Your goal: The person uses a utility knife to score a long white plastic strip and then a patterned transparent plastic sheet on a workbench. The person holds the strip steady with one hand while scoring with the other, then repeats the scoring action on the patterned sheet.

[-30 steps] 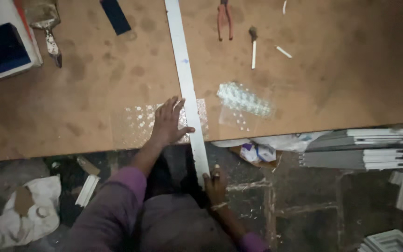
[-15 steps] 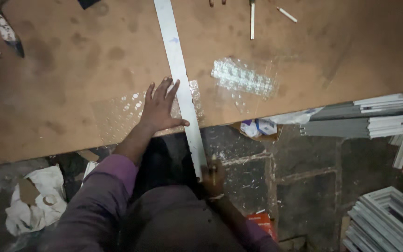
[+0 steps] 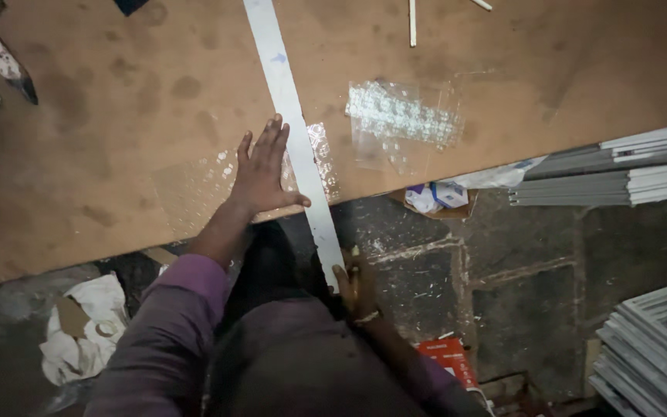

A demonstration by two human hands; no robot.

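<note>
My left hand (image 3: 262,171) lies flat on the brown workboard (image 3: 117,116), fingers spread and pointing toward twelve o'clock, thumb stretched out to three o'clock so that it touches the edge of the long white strip (image 3: 291,123). The palm grips nothing; it presses down beside the strip, as I judge, to keep it from sliding sideways on the board.

The strip runs from twelve o'clock, past my thumb, and out over the near edge of the board toward five o'clock, its lower end hanging free above the dark stone floor (image 3: 519,293). My right hand (image 3: 353,284) is at that lower end, below the board's edge. It sits against the strip's tip, but the light is poor there and I cannot tell whether the fingers are closed around it or merely resting against it. A hand at each end would let me steer the strip along its length.

At two o'clock from my left hand lies a clear bubble-wrap sheet (image 3: 403,116). At four o'clock, stacked white frame pieces (image 3: 619,170) rest off the board. At seven o'clock crumpled white paper (image 3: 79,332) sits on the floor.
</note>
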